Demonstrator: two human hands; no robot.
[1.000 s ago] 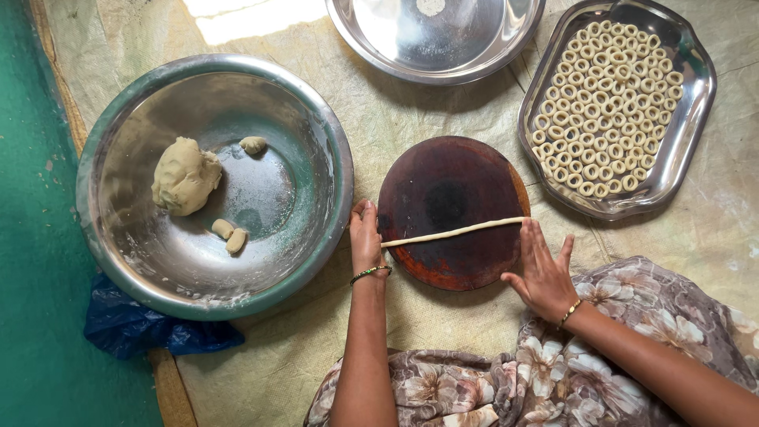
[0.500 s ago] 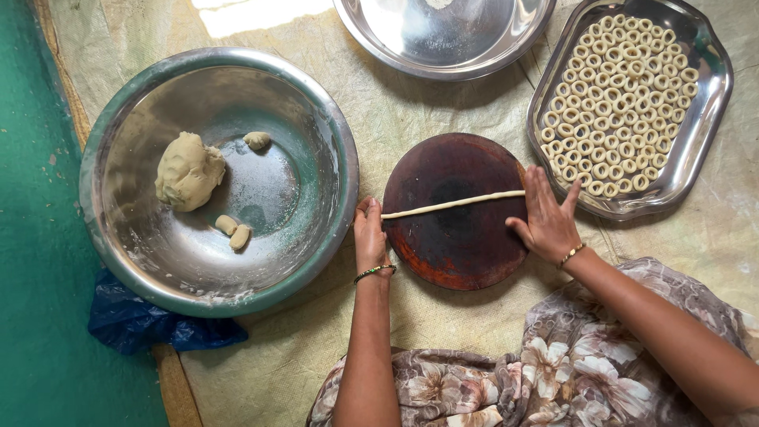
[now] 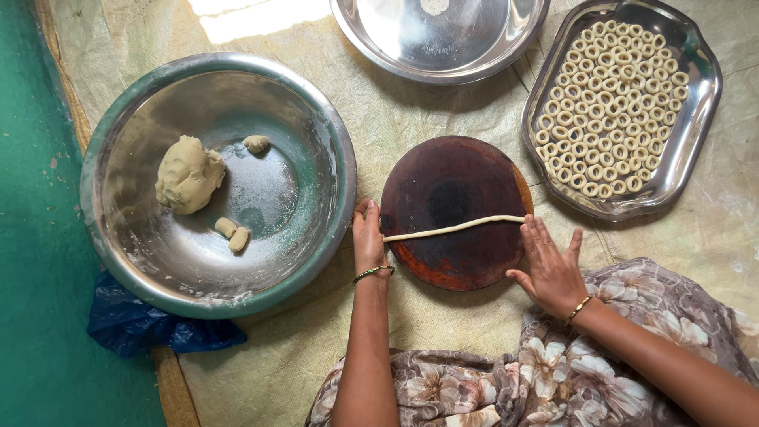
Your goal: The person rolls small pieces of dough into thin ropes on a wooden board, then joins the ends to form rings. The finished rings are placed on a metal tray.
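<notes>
Both hands, left hand and right hand, lie with fingers flat and spread on the thin pale dough rope, one at each end, centre frame on the round dark wooden board, pressing evenly.

One dough rope, one round board, one dough lump, three small dough pieces, two bowls, one tray of many rings.

A thin, pale dough rope lies nearly straight across the middle of a round dark wooden board at frame centre, tilting slightly up to the right. Its ends seem to sit under the fingertips of both hands.
</notes>
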